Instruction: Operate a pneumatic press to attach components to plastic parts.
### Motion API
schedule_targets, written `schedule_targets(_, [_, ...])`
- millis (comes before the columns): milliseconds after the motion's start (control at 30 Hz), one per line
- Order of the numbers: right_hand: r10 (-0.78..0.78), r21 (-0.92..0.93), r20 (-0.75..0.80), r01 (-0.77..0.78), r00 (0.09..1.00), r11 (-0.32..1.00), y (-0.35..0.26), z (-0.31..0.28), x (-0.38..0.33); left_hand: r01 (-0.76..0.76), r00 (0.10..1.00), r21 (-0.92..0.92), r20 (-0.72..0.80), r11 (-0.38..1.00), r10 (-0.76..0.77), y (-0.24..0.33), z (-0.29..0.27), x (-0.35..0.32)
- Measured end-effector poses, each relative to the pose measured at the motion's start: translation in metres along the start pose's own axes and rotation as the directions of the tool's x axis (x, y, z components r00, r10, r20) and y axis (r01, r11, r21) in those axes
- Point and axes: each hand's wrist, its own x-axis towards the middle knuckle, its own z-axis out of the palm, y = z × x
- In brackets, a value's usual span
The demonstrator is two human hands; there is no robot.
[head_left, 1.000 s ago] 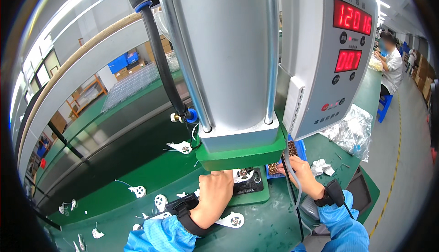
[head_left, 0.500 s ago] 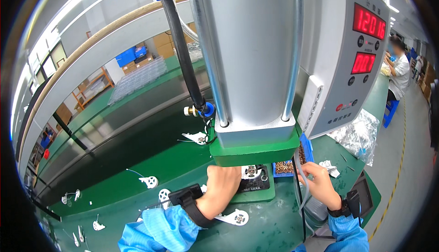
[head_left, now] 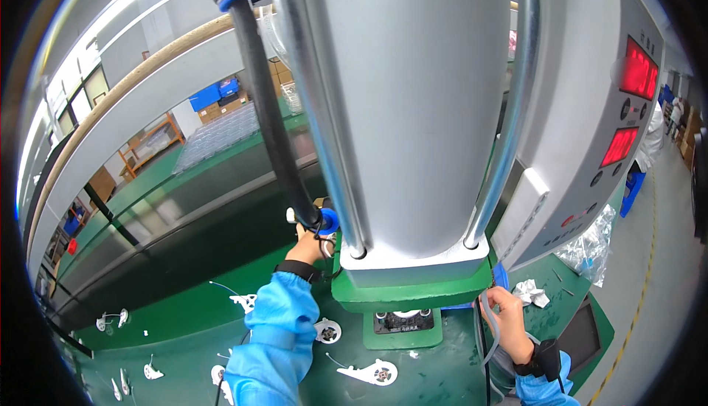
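My left hand (head_left: 304,248) is stretched far forward past the left side of the green press head (head_left: 413,292). Its fingers are mostly hidden behind the black air hose (head_left: 276,122) and brass fitting, beside a white part (head_left: 330,245) that is only partly visible. My right hand (head_left: 509,326) is at the right of the press, next to a grey cable (head_left: 487,332) and a blue tray (head_left: 501,276). Its fingers are pinched together; what they hold, if anything, cannot be made out. Under the press head, a white part (head_left: 405,313) rests at the black fixture (head_left: 404,325).
White parts with thin tails lie on the green bench, among them one (head_left: 375,372) in front of the fixture and another (head_left: 327,331) beside my left sleeve. A control box (head_left: 590,111) with red digits stands at the right. Crumpled white paper (head_left: 531,293) lies near my right hand.
My left hand has left the fixture and reached forward and left to where a white part lay. The view has shifted, with the press looming larger. My right hand stays beside the tray.
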Motion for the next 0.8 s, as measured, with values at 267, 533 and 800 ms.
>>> schedule_targets(267, [-0.071,-0.005,0.005,0.071,0.997,0.997,0.007,0.001,0.003,0.117,0.976,0.028,-0.19,0.993,-0.11,0.007,0.045,0.016])
schedule_targets(533, [0.044,0.234,-0.131,-0.013,0.99,0.972,-0.004,-0.021,0.001,-0.65,0.736,-0.269,-0.455,0.711,0.5,0.068,-0.041,-0.055])
schedule_targets(800, [0.056,0.414,-0.063,-0.025,0.996,0.91,-0.036,-0.056,-0.02,-0.37,0.913,-0.643,-0.118,0.671,0.39,0.1,-0.051,-0.094])
